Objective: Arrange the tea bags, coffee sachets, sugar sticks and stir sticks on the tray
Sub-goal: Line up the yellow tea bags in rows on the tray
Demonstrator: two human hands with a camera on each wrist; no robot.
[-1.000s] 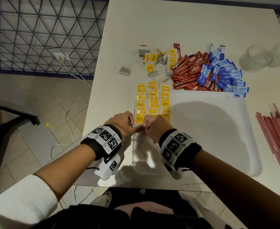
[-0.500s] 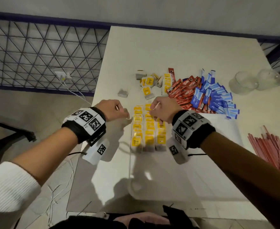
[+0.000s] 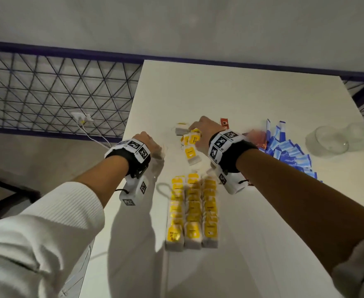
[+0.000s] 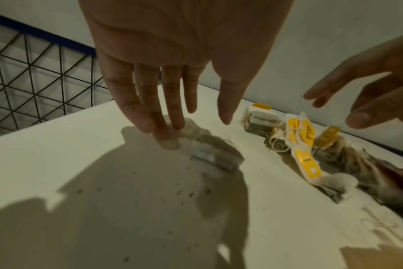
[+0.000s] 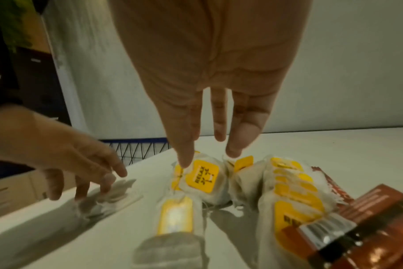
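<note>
Right hand (image 3: 204, 132) hides coffee sachets (image 3: 255, 136), blurred.

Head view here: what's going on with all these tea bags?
A person is sorting tea bags onto a white tray. Three neat rows of yellow-tagged tea bags already lie on it. Both hands are open, reaching to the loose tea bags beyond: the left hand touches a lone tea bag, the right hand comes down on the loose pile. Coffee sachets and blue sugar sticks wait unsorted.
</note>
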